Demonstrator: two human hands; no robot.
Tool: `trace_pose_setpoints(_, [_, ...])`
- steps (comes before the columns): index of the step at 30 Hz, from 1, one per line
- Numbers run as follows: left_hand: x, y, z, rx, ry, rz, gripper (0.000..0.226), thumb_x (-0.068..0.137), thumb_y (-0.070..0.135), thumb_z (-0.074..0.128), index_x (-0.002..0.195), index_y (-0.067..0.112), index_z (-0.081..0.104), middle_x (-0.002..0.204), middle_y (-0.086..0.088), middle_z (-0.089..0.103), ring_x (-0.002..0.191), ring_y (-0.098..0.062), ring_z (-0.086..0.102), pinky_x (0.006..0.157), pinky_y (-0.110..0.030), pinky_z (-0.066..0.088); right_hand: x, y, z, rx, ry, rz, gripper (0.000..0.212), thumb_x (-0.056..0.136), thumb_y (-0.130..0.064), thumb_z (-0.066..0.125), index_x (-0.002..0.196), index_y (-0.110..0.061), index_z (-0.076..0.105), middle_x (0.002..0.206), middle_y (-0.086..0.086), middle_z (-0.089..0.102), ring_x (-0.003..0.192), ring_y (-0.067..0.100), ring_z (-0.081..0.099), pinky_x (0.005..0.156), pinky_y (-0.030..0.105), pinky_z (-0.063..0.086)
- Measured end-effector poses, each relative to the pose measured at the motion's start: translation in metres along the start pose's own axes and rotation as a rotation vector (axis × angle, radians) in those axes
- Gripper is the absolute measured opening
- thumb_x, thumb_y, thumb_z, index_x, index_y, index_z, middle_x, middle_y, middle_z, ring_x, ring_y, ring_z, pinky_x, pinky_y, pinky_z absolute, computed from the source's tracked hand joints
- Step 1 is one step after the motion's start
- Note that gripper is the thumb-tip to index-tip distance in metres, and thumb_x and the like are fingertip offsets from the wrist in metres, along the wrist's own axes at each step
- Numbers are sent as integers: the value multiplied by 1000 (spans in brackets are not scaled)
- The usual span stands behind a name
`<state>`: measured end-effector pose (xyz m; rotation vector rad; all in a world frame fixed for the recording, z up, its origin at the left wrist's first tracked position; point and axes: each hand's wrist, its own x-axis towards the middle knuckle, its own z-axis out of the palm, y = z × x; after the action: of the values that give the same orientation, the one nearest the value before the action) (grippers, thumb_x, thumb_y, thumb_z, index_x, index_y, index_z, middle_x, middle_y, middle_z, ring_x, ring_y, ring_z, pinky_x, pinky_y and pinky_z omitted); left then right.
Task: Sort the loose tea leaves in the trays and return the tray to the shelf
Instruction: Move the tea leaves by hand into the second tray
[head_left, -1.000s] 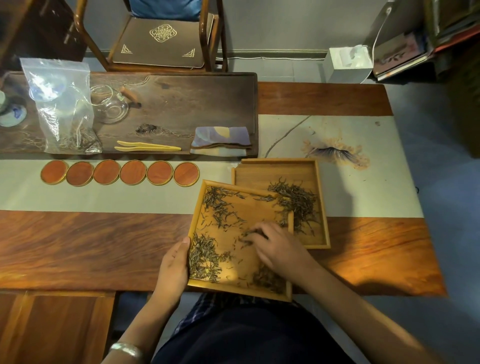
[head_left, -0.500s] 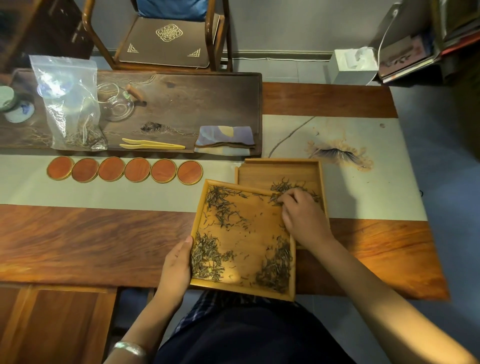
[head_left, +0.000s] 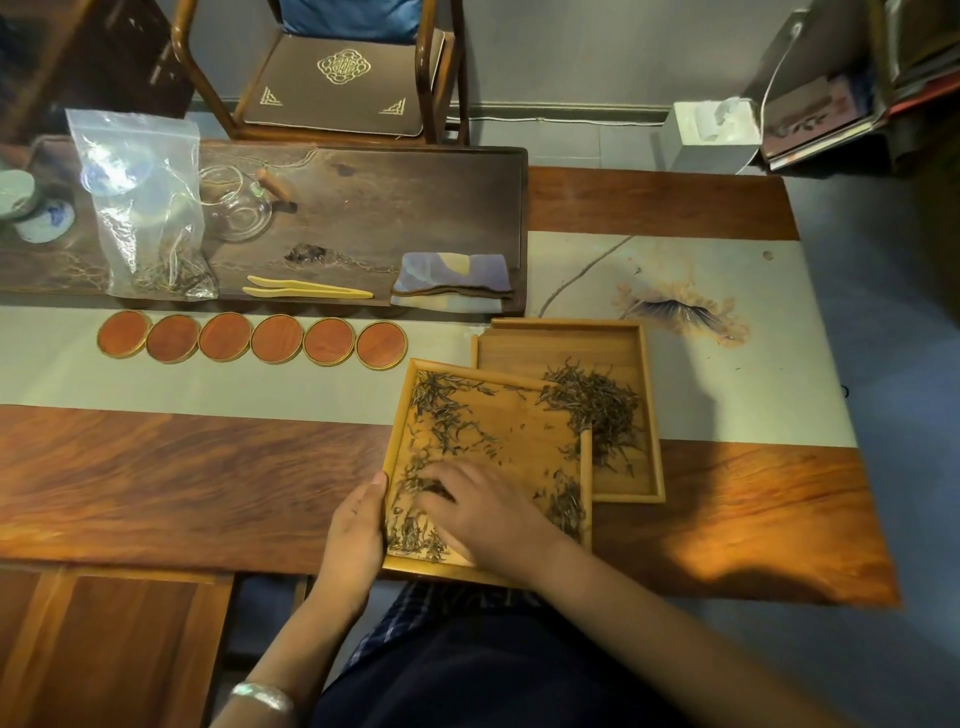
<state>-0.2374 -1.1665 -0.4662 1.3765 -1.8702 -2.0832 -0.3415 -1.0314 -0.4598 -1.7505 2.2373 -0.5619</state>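
Two shallow wooden trays lie at the table's near edge. The near tray (head_left: 519, 431) overlaps the far tray (head_left: 550, 345) and juts over the table edge. Dark loose tea leaves (head_left: 447, 410) are scattered in the near tray. A denser pile of leaves (head_left: 597, 405) sits in the far tray. My left hand (head_left: 356, 530) grips the near tray's left rim. My right hand (head_left: 483, 512) rests palm down inside the near tray, fingertips on the leaves at its lower left. Whether it pinches any leaves is hidden.
A row of several round wooden coasters (head_left: 249, 340) lies left of the trays. Behind it a dark tea board (head_left: 363, 208) carries a plastic bag of leaves (head_left: 150, 218), a glass pitcher (head_left: 236, 205), bamboo tongs (head_left: 306, 288) and a folded cloth (head_left: 452, 283). A chair (head_left: 332, 83) stands beyond.
My right hand has come back from the far tray's pile to the lower left of the near tray. The left hand has kept its hold on the rim.
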Motion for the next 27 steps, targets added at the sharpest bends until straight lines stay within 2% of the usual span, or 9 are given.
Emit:
trace_pose_setpoints(4, [0, -2, -1, 59, 28, -2, 36, 103, 29, 38, 94, 16, 70, 86, -3, 74, 80, -11, 68, 62, -13, 48, -12, 22, -9, -20, 41, 89, 31, 81, -11, 71, 110, -8, 60, 116, 14, 61, 104, 28, 61, 81, 38, 57])
trace_pose_setpoints(8, [0, -4, -1, 117, 35, 3, 38, 104, 31, 37, 95, 12, 69, 95, -10, 71, 89, -21, 65, 69, -22, 44, -26, 48, -19, -77, 51, 208, 28, 83, -12, 69, 110, -7, 64, 114, 11, 61, 102, 23, 60, 81, 33, 56])
trace_pose_setpoints(10, [0, -3, -2, 122, 33, 3, 37, 104, 31, 37, 94, 14, 69, 94, -10, 71, 89, -20, 65, 70, -21, 44, -31, 61, -23, -106, 54, 274, 26, 85, -12, 66, 110, -6, 63, 114, 12, 60, 103, 25, 59, 80, 34, 56])
trace_pose_setpoints(14, [0, -3, -4, 119, 33, -9, 38, 104, 31, 38, 94, 12, 70, 93, -11, 72, 87, -20, 66, 71, -24, 45, -39, 82, -28, -151, 79, 389, 23, 87, -13, 63, 109, -7, 62, 110, 9, 58, 96, 23, 58, 66, 30, 55])
trace_pose_setpoints(16, [0, -3, -4, 123, 45, -5, 38, 103, 31, 38, 92, 14, 70, 89, -5, 73, 82, -13, 66, 67, -17, 46, -42, 89, -30, -162, 90, 430, 22, 88, -14, 62, 109, -9, 62, 107, 8, 57, 94, 23, 58, 64, 29, 54])
trace_pose_setpoints(18, [-1, -3, -4, 126, 50, 1, 37, 103, 30, 39, 90, 16, 70, 85, -1, 73, 75, -4, 66, 60, -8, 44, -45, 95, -30, -167, 94, 473, 22, 89, -15, 61, 110, -10, 62, 106, 7, 57, 93, 22, 58, 63, 30, 54])
trace_pose_setpoints(20, [-1, -2, -4, 127, 53, 5, 37, 103, 29, 38, 91, 15, 70, 85, 0, 72, 72, 0, 66, 60, -7, 44, -46, 100, -30, -159, 102, 530, 23, 90, -16, 60, 112, -10, 62, 106, 7, 56, 93, 23, 58, 62, 30, 55])
trace_pose_setpoints(23, [-1, -1, -6, 138, 53, 3, 37, 104, 30, 37, 95, 13, 69, 91, -5, 71, 83, -11, 65, 66, -18, 43, -47, 104, -34, -131, 120, 600, 23, 93, -18, 55, 113, -10, 62, 107, 8, 56, 96, 23, 57, 65, 30, 54])
trace_pose_setpoints(27, [-1, -2, -6, 124, 55, 2, 37, 104, 30, 37, 95, 13, 69, 92, -6, 71, 86, -16, 64, 69, -22, 42, -48, 97, -38, -119, 210, 554, 19, 91, -16, 58, 105, -7, 66, 108, 11, 58, 101, 26, 57, 78, 32, 52])
